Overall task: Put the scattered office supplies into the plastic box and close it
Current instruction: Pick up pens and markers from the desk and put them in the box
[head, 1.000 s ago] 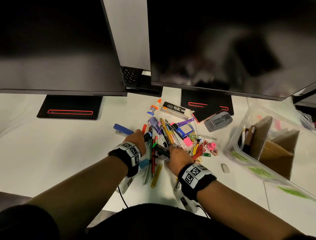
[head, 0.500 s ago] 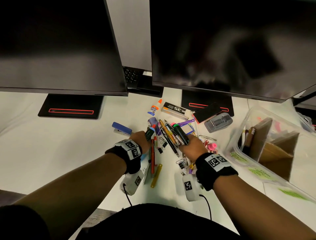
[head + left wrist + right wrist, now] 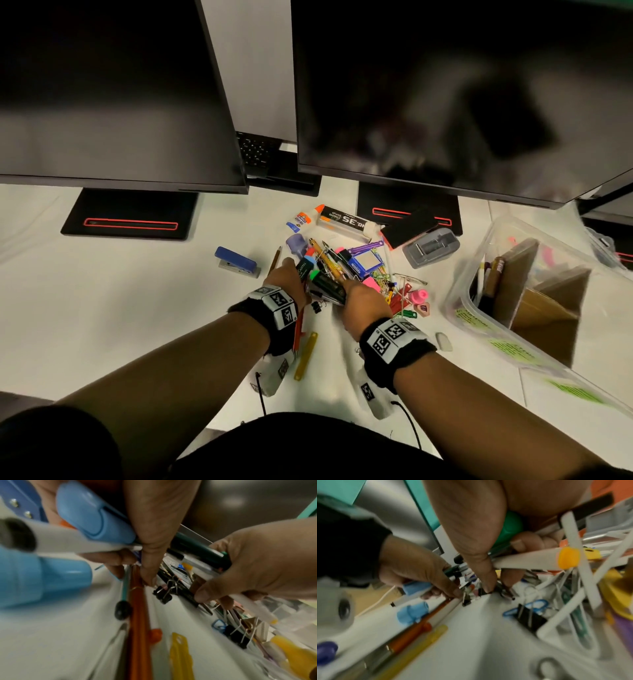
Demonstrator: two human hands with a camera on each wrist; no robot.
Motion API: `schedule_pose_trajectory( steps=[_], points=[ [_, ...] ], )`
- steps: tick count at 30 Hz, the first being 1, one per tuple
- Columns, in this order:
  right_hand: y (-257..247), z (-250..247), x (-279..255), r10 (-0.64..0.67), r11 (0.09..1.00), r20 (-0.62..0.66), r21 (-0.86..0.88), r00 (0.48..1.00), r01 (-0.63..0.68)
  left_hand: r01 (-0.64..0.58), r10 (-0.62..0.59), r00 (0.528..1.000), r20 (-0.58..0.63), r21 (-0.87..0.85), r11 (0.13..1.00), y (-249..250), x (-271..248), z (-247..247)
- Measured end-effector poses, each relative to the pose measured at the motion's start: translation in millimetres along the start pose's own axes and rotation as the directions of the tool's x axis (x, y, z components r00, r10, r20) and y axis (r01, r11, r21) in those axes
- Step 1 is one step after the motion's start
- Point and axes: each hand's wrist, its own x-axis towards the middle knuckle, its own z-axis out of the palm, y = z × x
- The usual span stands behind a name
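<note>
gripping pens (image 3: 327, 270): both hands (image 3: 289, 279) (image 3: 364, 301), fingers curled | white desk (image 3: 102, 308) | two dark monitors (image 3: 113, 92)

Counts: 2 monitors (image 3: 113, 92), 1 blue stapler (image 3: 235, 262), 1 glue bottle (image 3: 303, 218), 1 staples box (image 3: 344, 222), 1 plastic box (image 3: 479, 274); binder clips (image 3: 529, 618) roughly 3, blurred.

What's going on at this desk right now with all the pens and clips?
A person is tidying a pile of office supplies on a white desk. The left hand grips a bunch of pens and markers, and the right hand holds another bundle, including a green-capped marker. The plastic box sits open to the right. A blue stapler, glue bottle and binder clips still lie on the desk.
</note>
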Motion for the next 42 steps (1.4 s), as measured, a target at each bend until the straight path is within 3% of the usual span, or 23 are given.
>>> schedule_pose_trajectory(
  steps=[8, 10, 13, 17, 20, 23, 27, 33, 38, 42],
  points=[
    [-3, 1, 4, -0.003, 0.996, 0.094, -0.083, 0.996, 0.011, 0.053, -0.053, 0.999, 0.001, -0.057, 0.997, -5, -1, -1],
    [0, -2, 3, 0.035, 0.999, 0.114, -0.022, 0.993, -0.033, 0.069, -0.068, 0.998, 0.010, -0.054, 0.996, -5, 2, -1],
    [8, -17, -1, 0.101, 0.966, 0.173, 0.219, 0.980, -0.139, 0.098, -0.099, 0.995, -0.007, -0.094, 0.991, -6, 5, -1],
    [21, -42, -6, 0.139, 0.851, 0.359, 0.434, 0.923, -0.297, 0.113, -0.113, 0.994, 0.005, -0.098, 0.989, -8, 7, -2],
    [29, -49, -7, 0.197, 0.711, 0.385, 0.577, 0.902, -0.402, 0.137, -0.137, 0.991, 0.003, -0.080, 0.987, -8, 6, -3],
    [28, -50, -9, 0.177, 0.681, 0.424, 0.599, 0.888, -0.421, 0.176, -0.176, 0.984, -0.007, -0.049, 0.983, -7, 3, -7],
    [24, -51, -14, 0.175, 0.713, 0.490, 0.535, 0.854, -0.453, 0.150, -0.151, 0.988, 0.024, 0.039, 0.988, -9, 2, -15],
    [7, -45, -17, 0.117, 0.637, 0.471, 0.640, 0.874, -0.430, 0.151, -0.153, 0.987, -0.045, -0.040, 0.988, -24, 1, -33],
    [-16, -34, -13, 0.104, 0.570, 0.420, 0.718, 0.902, -0.400, 0.062, -0.060, 0.988, -0.144, 0.004, 0.998, -29, -1, -39],
    [-40, -19, -9, 0.131, 0.623, 0.394, 0.681, 0.910, -0.385, -0.023, 0.029, 0.991, -0.134, 0.047, 0.999, -28, -1, -34]
  ],
)
